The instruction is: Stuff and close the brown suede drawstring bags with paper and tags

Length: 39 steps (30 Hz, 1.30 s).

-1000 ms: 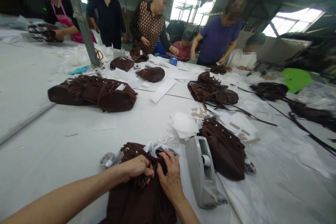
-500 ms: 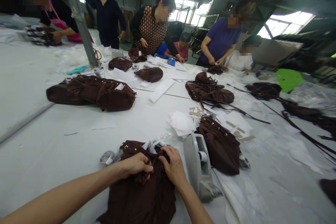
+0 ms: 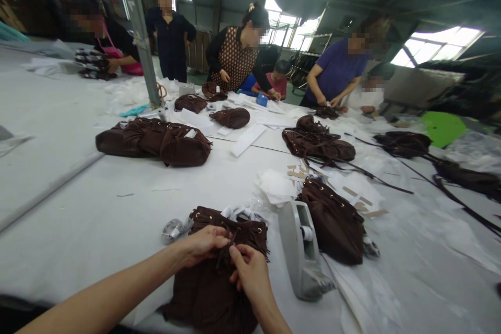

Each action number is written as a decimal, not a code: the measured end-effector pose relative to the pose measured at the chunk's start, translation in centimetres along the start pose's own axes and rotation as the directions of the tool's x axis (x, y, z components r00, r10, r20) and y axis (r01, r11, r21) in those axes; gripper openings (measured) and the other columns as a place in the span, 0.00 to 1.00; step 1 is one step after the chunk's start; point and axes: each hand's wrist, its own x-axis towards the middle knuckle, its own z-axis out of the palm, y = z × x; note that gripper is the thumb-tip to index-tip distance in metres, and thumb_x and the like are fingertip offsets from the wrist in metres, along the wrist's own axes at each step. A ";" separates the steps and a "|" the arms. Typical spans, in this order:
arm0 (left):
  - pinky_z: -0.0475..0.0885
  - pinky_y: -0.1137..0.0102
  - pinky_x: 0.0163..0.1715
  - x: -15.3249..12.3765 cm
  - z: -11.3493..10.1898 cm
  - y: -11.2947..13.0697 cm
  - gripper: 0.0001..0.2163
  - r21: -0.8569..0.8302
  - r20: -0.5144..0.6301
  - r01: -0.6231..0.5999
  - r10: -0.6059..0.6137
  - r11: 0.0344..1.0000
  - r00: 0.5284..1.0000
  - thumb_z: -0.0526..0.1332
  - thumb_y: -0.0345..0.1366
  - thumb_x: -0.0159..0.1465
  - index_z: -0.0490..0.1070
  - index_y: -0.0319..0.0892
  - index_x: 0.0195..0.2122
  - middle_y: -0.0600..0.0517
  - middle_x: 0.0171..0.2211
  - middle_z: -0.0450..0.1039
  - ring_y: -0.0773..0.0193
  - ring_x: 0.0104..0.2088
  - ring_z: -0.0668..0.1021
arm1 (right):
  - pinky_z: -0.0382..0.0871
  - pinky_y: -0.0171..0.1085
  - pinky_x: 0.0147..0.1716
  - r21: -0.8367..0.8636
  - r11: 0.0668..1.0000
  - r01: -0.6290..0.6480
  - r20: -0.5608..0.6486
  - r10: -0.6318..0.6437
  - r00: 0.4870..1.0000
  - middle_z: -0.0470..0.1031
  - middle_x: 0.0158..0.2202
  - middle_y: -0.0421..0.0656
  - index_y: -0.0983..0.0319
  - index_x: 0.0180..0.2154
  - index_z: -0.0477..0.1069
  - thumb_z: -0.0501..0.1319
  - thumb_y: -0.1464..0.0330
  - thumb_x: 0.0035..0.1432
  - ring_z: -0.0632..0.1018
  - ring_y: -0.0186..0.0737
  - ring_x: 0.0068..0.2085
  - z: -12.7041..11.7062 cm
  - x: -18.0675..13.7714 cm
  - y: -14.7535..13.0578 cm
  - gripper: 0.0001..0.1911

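Observation:
A brown suede drawstring bag [image 3: 213,282] lies on the white table [image 3: 78,203] right in front of me, white paper stuffing showing at its mouth. My left hand [image 3: 201,244] pinches the bag's drawstring near the fringe. My right hand [image 3: 248,271] is closed on the same drawstring just to the right and a little lower. Both hands rest on the front of the bag.
A grey tape dispenser [image 3: 301,253] stands right of my hands, with another brown bag [image 3: 334,224] behind it. More brown bags [image 3: 156,141] and paper pieces lie across the table. Several people work along the far edge. A metal post [image 3: 141,36] rises at the left.
My hands have come off the bag's mouth and down onto the drawstring at its front. The bag's top edge and fringe now show. The view has tilted up a little.

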 end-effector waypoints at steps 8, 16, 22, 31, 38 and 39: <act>0.66 0.71 0.32 0.0 1.1 -0.3 0.19 -0.052 -0.031 -0.063 0.062 0.997 0.998 0.66 0.38 0.49 0.66 0.39 0.42 0.46 0.39 0.74 0.64 0.34 0.74 | 0.54 0.26 0.06 0.251 0.953 -0.168 0.063 0.157 0.986 0.73 0.20 0.42 0.68 0.32 0.68 0.65 0.48 0.41 0.69 0.30 0.12 1.5 -0.5 1.2 0.28; 0.67 0.68 0.24 0.5 0.0 -0.2 0.18 0.331 -0.169 -0.042 0.103 0.943 0.980 0.51 0.51 0.59 0.66 0.39 0.35 0.47 0.30 0.74 0.63 0.23 0.74 | 0.50 0.26 0.06 0.204 0.969 -0.141 0.152 0.111 0.982 0.69 0.14 0.38 0.65 0.30 0.64 0.56 0.36 0.36 0.65 0.28 0.09 2.3 0.1 3.0 0.37; 0.66 0.65 0.39 -1.6 -4.8 2.3 0.08 0.683 -0.287 -0.154 0.456 0.714 0.842 0.59 0.40 0.57 0.71 0.44 0.36 0.52 0.33 0.69 0.61 0.34 0.72 | 0.50 0.26 0.06 0.243 0.949 -0.203 0.179 0.162 0.970 0.70 0.15 0.39 0.64 0.30 0.63 0.57 0.37 0.36 0.65 0.29 0.09 2.2 0.7 3.5 0.36; 0.65 0.65 0.40 -0.2 -6.9 2.4 0.05 0.934 -0.089 -0.109 0.517 0.340 0.852 0.56 0.36 0.59 0.69 0.43 0.34 0.50 0.34 0.64 0.59 0.36 0.70 | 0.54 0.27 0.08 0.275 0.936 -0.221 0.226 0.161 0.961 0.71 0.17 0.39 0.63 0.30 0.62 0.59 0.36 0.34 0.68 0.30 0.11 2.0 0.5 4.1 0.37; 0.65 0.70 0.29 0.5 -8.4 3.8 0.05 0.879 -0.064 -0.129 0.381 0.459 0.922 0.57 0.38 0.55 0.66 0.43 0.28 0.55 0.24 0.65 0.64 0.27 0.70 | 0.58 0.28 0.10 0.262 0.944 -0.200 0.249 0.134 0.959 0.71 0.18 0.38 0.63 0.30 0.61 0.58 0.37 0.37 0.70 0.31 0.13 2.1 0.6 4.9 0.36; 0.65 0.71 0.26 0.7 -8.6 3.8 0.06 0.859 -0.069 -0.126 0.356 0.496 0.932 0.56 0.38 0.56 0.65 0.42 0.28 0.56 0.22 0.65 0.65 0.24 0.69 | 0.58 0.28 0.10 0.260 0.946 -0.193 0.251 0.127 0.960 0.71 0.18 0.38 0.63 0.30 0.61 0.58 0.37 0.37 0.70 0.31 0.13 2.1 0.5 5.0 0.36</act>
